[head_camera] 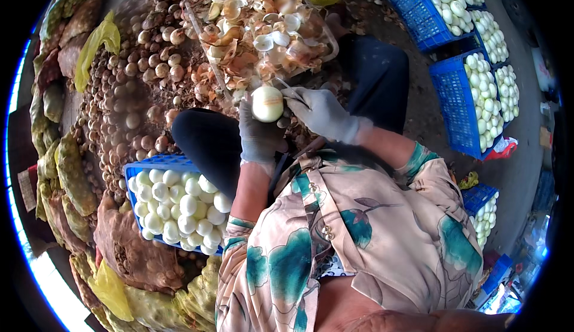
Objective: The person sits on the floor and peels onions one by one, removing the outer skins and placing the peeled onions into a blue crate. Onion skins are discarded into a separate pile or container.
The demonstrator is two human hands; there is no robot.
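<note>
My left hand (259,134), in a grey glove, holds a peeled onion (267,104) with some brownish streaks on its pale surface. Close to its right side, my gloved right hand (320,110) grips a small knife (291,89), whose thin blade points up and left past the onion. Just beyond both hands lies a clear plastic tub (332,47) heaped with onion skins (264,40). Fingers of the right hand partly hide the knife's handle.
Unpeeled onions (148,65) cover the floor at the left. A blue crate (163,159) of peeled onions stands beside my left knee; more blue crates (453,103) stand at the right. Filled mesh sacks (134,251) line the left edge.
</note>
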